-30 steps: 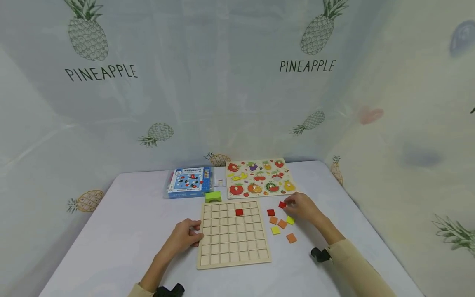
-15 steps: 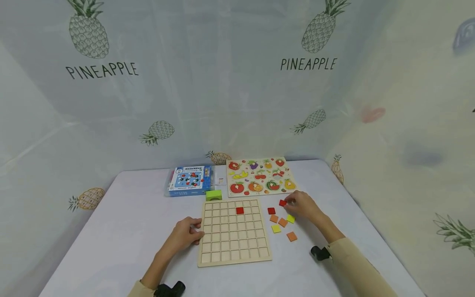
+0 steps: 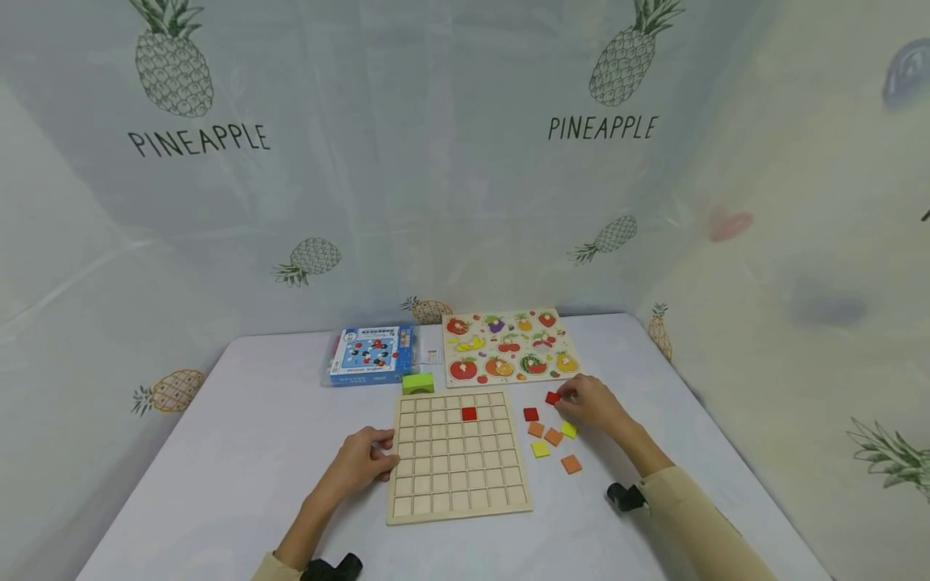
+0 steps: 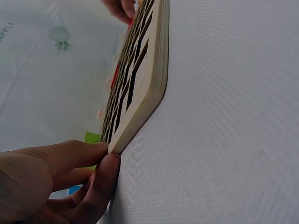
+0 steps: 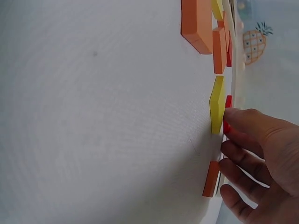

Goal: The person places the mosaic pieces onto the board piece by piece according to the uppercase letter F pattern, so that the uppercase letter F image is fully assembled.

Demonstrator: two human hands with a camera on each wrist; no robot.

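My left hand (image 3: 359,460) holds the left edge of a wooden grid board (image 3: 458,507). In the left wrist view, thumb and finger pinch the board's rim (image 4: 154,88). One red square tile (image 3: 469,414) sits in a cell near the board's far side. To the right of the board, my right hand (image 3: 592,405) pinches another red tile (image 3: 552,398) at its fingertips. A yellow tile (image 5: 217,105) lies just beside the thumb. An orange tile (image 5: 211,178) near the lower fingers shows in the right wrist view; the hand hides it from the head camera.
Between board and right hand lie a red tile (image 3: 531,414), a yellow tile (image 3: 540,449) and several orange tiles (image 3: 571,464). Behind the board are a green block (image 3: 417,384), a blue box (image 3: 370,355) and a fruit puzzle board (image 3: 508,349). A printed curtain (image 3: 436,177) hangs behind.
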